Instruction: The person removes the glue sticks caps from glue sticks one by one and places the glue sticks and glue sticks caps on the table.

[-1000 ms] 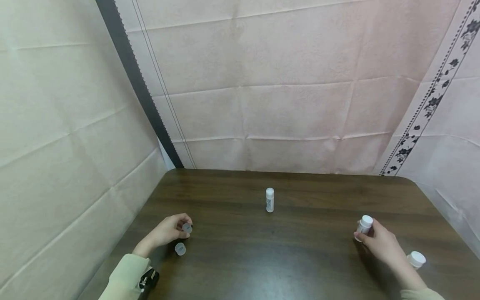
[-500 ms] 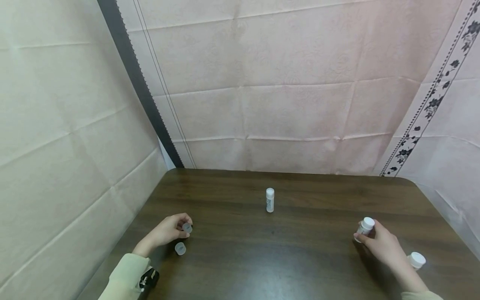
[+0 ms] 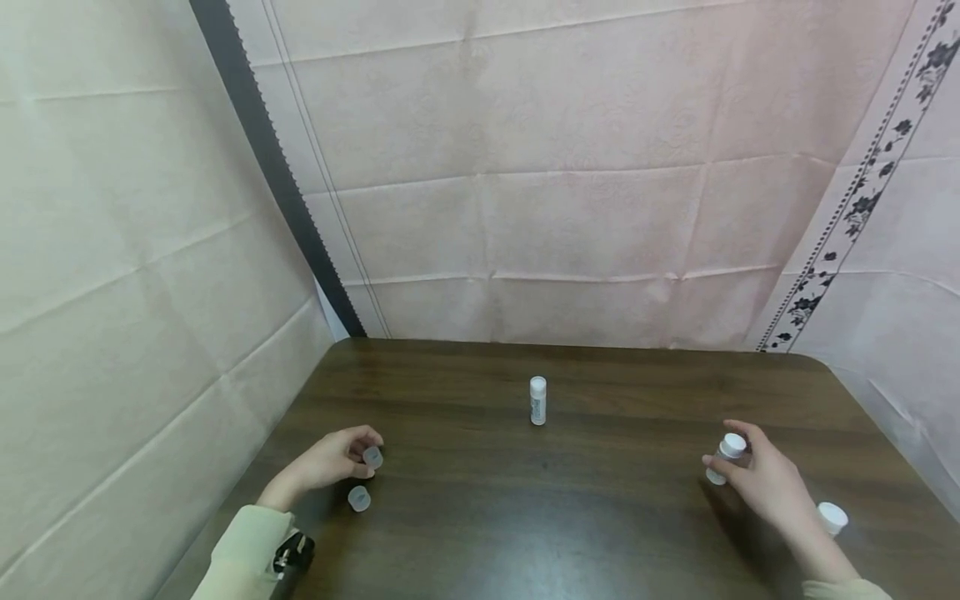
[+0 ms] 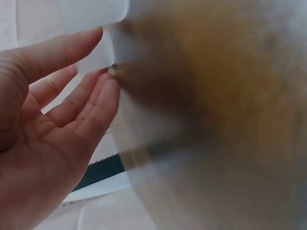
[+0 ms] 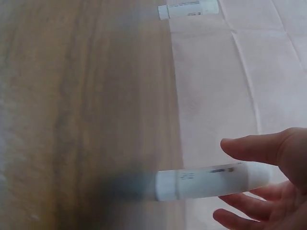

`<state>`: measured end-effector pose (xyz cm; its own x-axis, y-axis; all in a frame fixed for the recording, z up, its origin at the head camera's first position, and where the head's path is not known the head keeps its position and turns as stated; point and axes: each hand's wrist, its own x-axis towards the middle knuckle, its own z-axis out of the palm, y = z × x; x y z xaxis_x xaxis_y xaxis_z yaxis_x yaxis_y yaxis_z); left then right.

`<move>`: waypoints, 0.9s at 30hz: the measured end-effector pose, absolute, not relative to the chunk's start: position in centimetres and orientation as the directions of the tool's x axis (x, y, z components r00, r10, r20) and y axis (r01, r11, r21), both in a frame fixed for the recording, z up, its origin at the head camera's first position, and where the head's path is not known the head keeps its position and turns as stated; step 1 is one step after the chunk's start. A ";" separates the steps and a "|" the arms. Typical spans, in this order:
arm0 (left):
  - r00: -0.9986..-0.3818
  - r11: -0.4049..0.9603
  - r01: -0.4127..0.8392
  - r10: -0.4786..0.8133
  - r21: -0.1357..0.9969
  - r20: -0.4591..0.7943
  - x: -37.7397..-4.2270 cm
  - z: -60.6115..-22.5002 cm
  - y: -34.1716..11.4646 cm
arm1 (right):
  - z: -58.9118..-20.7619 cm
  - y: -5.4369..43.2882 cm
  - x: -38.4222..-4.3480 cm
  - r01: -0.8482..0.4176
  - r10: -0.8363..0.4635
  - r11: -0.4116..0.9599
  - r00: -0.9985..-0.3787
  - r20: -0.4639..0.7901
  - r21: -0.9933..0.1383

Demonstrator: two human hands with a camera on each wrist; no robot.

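On the table's left side, my left hand (image 3: 330, 458) has its thumb and fingers curled round a small frosted plastic cup (image 3: 372, 457). A second cup of the same kind (image 3: 359, 498) sits just nearer to me. In the left wrist view my thumb and fingertips frame the held cup (image 4: 98, 58). To the right, a small white capped bottle (image 3: 726, 460) with a printed label stands upright on the table. My right hand (image 3: 768, 479) is spread round it; in the right wrist view the thumb is apart from the bottle (image 5: 211, 182) and the fingers lie along its other side.
Farther back at the middle stands a slim white capped bottle (image 3: 538, 402). Another white-capped bottle (image 3: 832, 518) is partly hidden behind my right forearm. The dark wooden table (image 3: 525, 508) ends at a pale cloth backdrop (image 3: 585, 208), with cloth on both sides too.
My right hand's fingers and thumb have spread away from the bottle, which has been let go and stands on the table. My left hand stays nearly still at its cup.
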<state>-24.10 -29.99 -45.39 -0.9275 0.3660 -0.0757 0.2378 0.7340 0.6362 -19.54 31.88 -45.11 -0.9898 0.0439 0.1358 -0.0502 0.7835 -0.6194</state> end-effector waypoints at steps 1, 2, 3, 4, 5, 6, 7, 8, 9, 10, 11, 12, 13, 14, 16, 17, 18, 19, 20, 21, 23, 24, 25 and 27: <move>-0.931 0.738 0.232 0.356 0.634 -0.074 -24.0 -45.1 -30.1 | -44.8 31.8 -19.5 -0.056 0.046 0.786 -0.988 0.149 -0.615; -0.936 0.739 0.226 0.346 0.634 -0.070 -23.9 -44.8 -30.1 | -44.4 31.7 -19.4 -0.066 0.048 0.788 -0.985 0.167 -0.612; -0.940 0.739 0.223 0.337 0.636 -0.062 -23.8 -44.3 -30.1 | -44.0 31.6 -19.4 -0.082 0.050 0.790 -0.979 0.198 -0.608; -0.943 0.738 0.222 0.328 0.637 -0.052 -23.7 -43.9 -30.1 | -43.6 31.6 -19.3 -0.099 0.050 0.790 -0.973 0.224 -0.605; -0.947 0.738 0.218 0.318 0.639 -0.043 -23.6 -43.4 -30.0 | -43.1 31.5 -19.3 -0.109 0.055 0.790 -0.967 0.247 -0.603; -0.949 0.737 0.223 0.314 0.638 -0.030 -23.6 -42.8 -29.8 | -42.7 31.4 -19.2 -0.117 0.061 0.792 -0.961 0.269 -0.599; -0.948 0.736 0.238 0.317 0.634 -0.013 -23.5 -42.3 -29.7 | -42.2 31.3 -19.1 -0.122 0.069 0.792 -0.955 0.287 -0.598; -0.949 0.737 0.246 0.315 0.630 0.002 -23.4 -41.8 -29.5 | -41.7 31.3 -19.1 -0.127 0.075 0.792 -0.950 0.302 -0.597; -0.947 0.735 0.259 0.319 0.626 0.017 -23.3 -41.4 -29.3 | -41.2 31.1 -19.0 -0.130 0.082 0.792 -0.946 0.315 -0.597; -0.946 0.734 0.271 0.324 0.623 0.031 -23.2 -41.0 -29.0 | -40.8 30.9 -18.9 -0.134 0.088 0.792 -0.941 0.328 -0.596; -0.943 0.734 0.287 0.330 0.615 0.045 -23.2 -40.8 -28.8 | -40.4 30.6 -18.9 -0.139 0.092 0.789 -0.936 0.340 -0.598; -0.937 0.733 0.307 0.345 0.607 0.058 -23.2 -40.6 -28.6 | -40.0 30.3 -18.8 -0.150 0.092 0.785 -0.932 0.351 -0.601; -0.933 0.734 0.321 0.353 0.599 0.067 -23.1 -40.4 -28.4 | -39.7 30.0 -18.7 -0.163 0.089 0.780 -0.927 0.365 -0.604; -0.930 0.733 0.329 0.359 0.595 0.072 -23.1 -40.4 -28.2 | -39.4 29.6 -18.7 -0.179 0.084 0.778 -0.920 0.382 -0.602; -0.924 0.737 0.347 0.374 0.580 0.078 -23.2 -40.4 -27.8 | -39.0 28.7 -18.7 -0.221 0.070 0.774 -0.902 0.427 -0.593; -0.922 0.741 0.353 0.378 0.571 0.079 -23.2 -40.5 -27.6 | -39.0 28.3 -18.8 -0.236 0.062 0.770 -0.897 0.437 -0.593; -0.922 0.745 0.353 0.379 0.566 0.076 -23.2 -40.5 -27.4 | -38.9 27.8 -18.9 -0.254 0.053 0.765 -0.891 0.451 -0.592; -0.924 0.748 0.348 0.377 0.565 0.071 -23.3 -40.6 -27.2 | -38.9 27.4 -19.1 -0.270 0.045 0.764 -0.884 0.465 -0.586; -0.924 0.751 0.346 0.376 0.563 0.067 -23.3 -40.7 -27.0 | -39.0 26.9 -19.3 -0.286 0.034 0.762 -0.878 0.477 -0.581; -0.924 0.753 0.347 0.378 0.559 0.064 -23.3 -40.7 -26.7 | -39.0 26.4 -19.6 -0.303 0.022 0.755 -0.875 0.484 -0.581; -0.918 0.751 0.355 0.391 0.556 0.058 -23.4 -40.9 -26.2 | -39.2 25.5 -20.2 -0.319 -0.003 0.744 -0.880 0.475 -0.587; -0.914 0.747 0.362 0.402 0.558 0.056 -23.5 -40.9 -25.8 | -39.3 25.0 -20.6 -0.329 -0.020 0.739 -0.883 0.468 -0.589; -0.908 0.741 0.372 0.415 0.559 0.054 -23.5 -40.9 -25.5 | -39.5 24.5 -21.0 -0.335 -0.037 0.734 -0.889 0.457 -0.591; -0.898 0.733 0.389 0.437 0.557 0.052 -23.5 -41.1 -24.8 | -39.8 23.5 -21.9 -0.343 -0.072 0.721 -0.901 0.427 -0.602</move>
<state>-23.50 -24.77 -41.08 -0.8980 0.4369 0.0524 0.3893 0.7333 0.5575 -21.90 23.51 -39.82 -0.9012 -0.0723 0.4274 -0.3434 0.7207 -0.6022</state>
